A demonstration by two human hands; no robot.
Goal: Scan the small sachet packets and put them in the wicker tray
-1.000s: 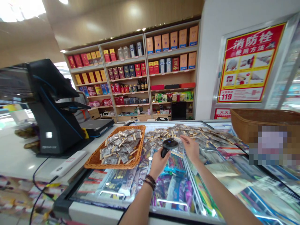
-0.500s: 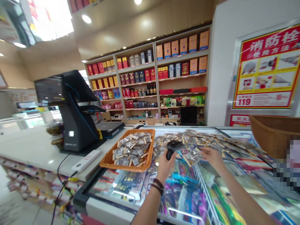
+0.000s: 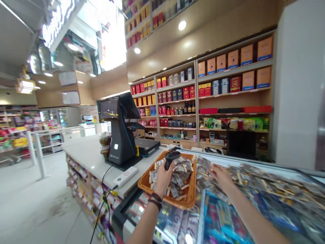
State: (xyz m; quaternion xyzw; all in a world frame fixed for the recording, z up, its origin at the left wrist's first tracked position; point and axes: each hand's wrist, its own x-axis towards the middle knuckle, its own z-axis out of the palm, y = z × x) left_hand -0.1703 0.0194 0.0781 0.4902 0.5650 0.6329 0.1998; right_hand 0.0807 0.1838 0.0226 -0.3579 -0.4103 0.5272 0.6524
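My left hand [image 3: 164, 178], with dark beads on its wrist, is closed round the handle of a black barcode scanner [image 3: 172, 156]. It is over the wicker basket [image 3: 191, 200], which holds a heap of small clear packets [image 3: 177, 183] with dark contents. My right hand [image 3: 222, 176] pinches the edge of one such packet [image 3: 203, 163] just right of the basket rim. More loose packets [image 3: 256, 179] are spread over the glass freezer top to the right. The scanner's front and part of the heap are hidden by my left hand.
A black checkout terminal [image 3: 122, 135] stands on the white counter [image 3: 83, 144] at left, beside a flat dark device [image 3: 147, 146] and a white power strip [image 3: 125, 177] with cables. Colourful packages lie under the freezer glass [image 3: 223, 217]. Stocked shelves [image 3: 177, 122] line the back wall.
My view has turned left. The scanner in my left hand has moved left over the basket, and my right hand has brought a packet left to near the basket's edge.
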